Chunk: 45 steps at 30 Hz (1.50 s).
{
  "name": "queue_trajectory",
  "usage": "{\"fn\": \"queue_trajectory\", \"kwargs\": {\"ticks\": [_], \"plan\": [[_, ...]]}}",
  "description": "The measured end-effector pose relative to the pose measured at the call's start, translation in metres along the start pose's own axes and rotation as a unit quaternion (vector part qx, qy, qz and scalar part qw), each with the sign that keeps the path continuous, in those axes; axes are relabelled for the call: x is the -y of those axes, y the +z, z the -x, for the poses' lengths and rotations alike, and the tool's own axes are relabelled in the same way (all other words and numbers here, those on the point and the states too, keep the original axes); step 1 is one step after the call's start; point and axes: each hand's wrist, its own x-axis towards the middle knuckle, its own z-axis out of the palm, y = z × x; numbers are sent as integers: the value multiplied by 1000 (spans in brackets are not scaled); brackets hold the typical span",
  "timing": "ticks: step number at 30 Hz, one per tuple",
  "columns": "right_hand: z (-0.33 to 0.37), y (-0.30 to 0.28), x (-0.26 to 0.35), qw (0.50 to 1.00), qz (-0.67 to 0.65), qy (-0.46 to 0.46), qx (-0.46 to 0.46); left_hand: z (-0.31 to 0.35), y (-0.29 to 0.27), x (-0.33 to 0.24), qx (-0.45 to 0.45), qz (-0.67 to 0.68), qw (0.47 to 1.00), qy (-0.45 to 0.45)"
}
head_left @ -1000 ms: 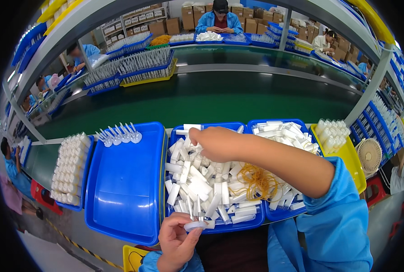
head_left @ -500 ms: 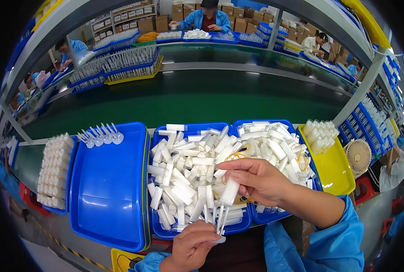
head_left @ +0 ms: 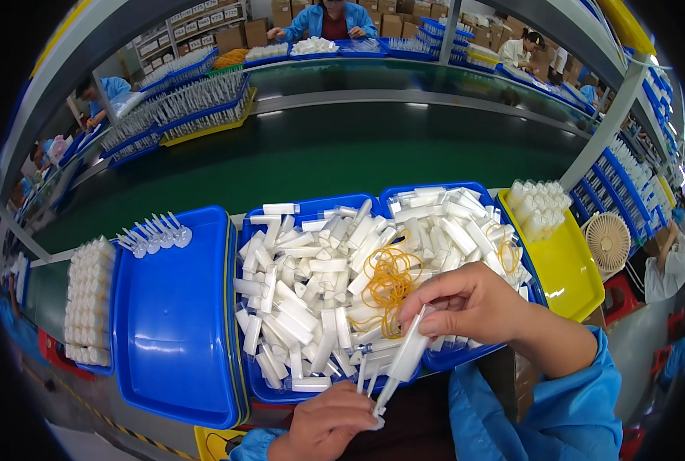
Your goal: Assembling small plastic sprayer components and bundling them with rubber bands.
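My right hand [head_left: 485,303] pinches the upper end of a white sleeve-like tube [head_left: 409,353]. The tube tilts, and its narrow lower end meets the piece in my other hand. My left hand [head_left: 325,421] is closed on the base of a small white piece with thin upright prongs [head_left: 363,376]; its fingers hide most of that base. Whether a prong sits inside the tube I cannot tell. Just beyond both hands is a blue tray [head_left: 282,396] heaped with white tubes [head_left: 329,265], a tangle of yellow rubber bands [head_left: 392,280] lying on top.
To the left, a blue tray [head_left: 172,338] carries several pronged pieces [head_left: 155,233] at its far end, beside a block of white tubes [head_left: 89,303]. A yellow tray [head_left: 561,280] with upright tubes and a fan [head_left: 607,242] stand right. Co-workers sit beyond the green belt [head_left: 319,150].
My right hand has moved right and down, turning the tube so its lower end reaches the pronged piece. The rubber bands have come into fuller view, and the whole view has shifted slightly.
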Motion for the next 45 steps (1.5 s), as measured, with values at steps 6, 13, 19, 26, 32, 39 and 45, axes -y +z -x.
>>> {"fn": "queue_trajectory", "kwargs": {"ticks": [6, 13, 19, 26, 32, 39, 45], "plan": [[6, -2, -18, 963, 226, -139, 37, 4, 1, 2, 33, -8, 999, 9], [7, 33, -40, 953, 214, -195, 89, 22, 4, 6, -25, -15, 999, -14], [-46, 23, -13, 936, 293, -174, 82, 27, -5, 11, -132, 75, 986, -64], [-138, -2, -16, 693, 703, -159, -12, 14, -6, -6, -172, 141, 974, -52], [-152, 0, -31, 678, 641, -351, -73, 25, -11, -4, -188, 80, 974, -97], [-90, 25, -5, 850, 433, -301, 9, 16, -13, -9, -136, -18, 987, -87], [-66, 15, -12, 976, 166, -128, 53, 10, -6, 0, -107, -157, 982, 12]]}}
